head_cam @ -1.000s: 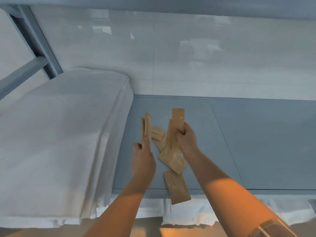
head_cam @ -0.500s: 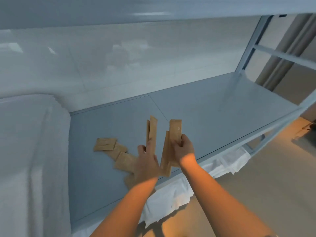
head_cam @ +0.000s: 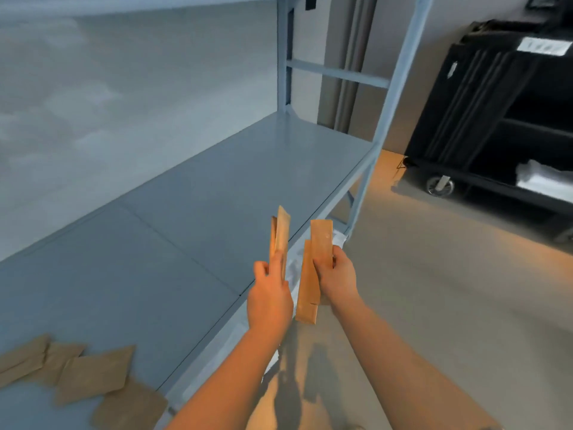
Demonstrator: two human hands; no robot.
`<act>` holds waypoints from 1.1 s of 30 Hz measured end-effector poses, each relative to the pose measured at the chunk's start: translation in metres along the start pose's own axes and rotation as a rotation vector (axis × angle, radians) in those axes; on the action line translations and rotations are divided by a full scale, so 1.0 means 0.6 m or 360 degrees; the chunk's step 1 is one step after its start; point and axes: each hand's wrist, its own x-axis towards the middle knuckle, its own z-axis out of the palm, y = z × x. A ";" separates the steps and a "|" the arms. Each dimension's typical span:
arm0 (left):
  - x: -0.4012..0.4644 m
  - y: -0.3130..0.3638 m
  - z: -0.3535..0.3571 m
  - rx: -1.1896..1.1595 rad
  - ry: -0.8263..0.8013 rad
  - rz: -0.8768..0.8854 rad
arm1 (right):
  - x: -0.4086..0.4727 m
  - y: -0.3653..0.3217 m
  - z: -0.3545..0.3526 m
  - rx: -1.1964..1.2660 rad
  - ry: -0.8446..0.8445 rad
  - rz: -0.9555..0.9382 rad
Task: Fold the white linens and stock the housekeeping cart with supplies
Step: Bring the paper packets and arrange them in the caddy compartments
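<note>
I see the left hand (head_cam: 269, 297) and the right hand (head_cam: 336, 276) close together at 6 o'clock, each gripping brown packets (head_cam: 312, 268) standing tall, tops pointing to 12 o'clock.

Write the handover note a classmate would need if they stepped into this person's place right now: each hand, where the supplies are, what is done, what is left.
Left hand: grips upright flat brown paper packets.
Right hand: grips more brown paper packets, one upright, one hanging lower.
Loose brown packets lie at the near left end of the grey metal shelf.
Black wheeled housekeeping cart stands far right, with something white on its lower shelf.
Done: packets picked up.
Left: carry them to the cart, fetch the rest. The state of linen folding cannot be judged from this view.
</note>
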 end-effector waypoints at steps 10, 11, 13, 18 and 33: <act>0.071 0.242 0.224 -0.0070 -0.0225 0.0413 | 0.166 0.063 -0.281 0.0167 0.0408 0.0241; 0.077 0.269 0.247 -0.0087 -0.0245 0.0443 | 0.183 0.070 -0.313 0.0170 0.0435 0.0257; 0.086 0.321 0.291 -0.0122 -0.0281 0.0519 | 0.211 0.084 -0.375 0.0178 0.0486 0.0289; 0.108 0.432 0.389 -0.0091 -0.0376 0.0670 | 0.271 0.116 -0.504 0.0224 0.0654 0.0361; 0.323 0.731 0.674 -0.0102 -0.0607 0.0890 | 0.612 0.149 -0.744 0.0252 0.0929 0.0415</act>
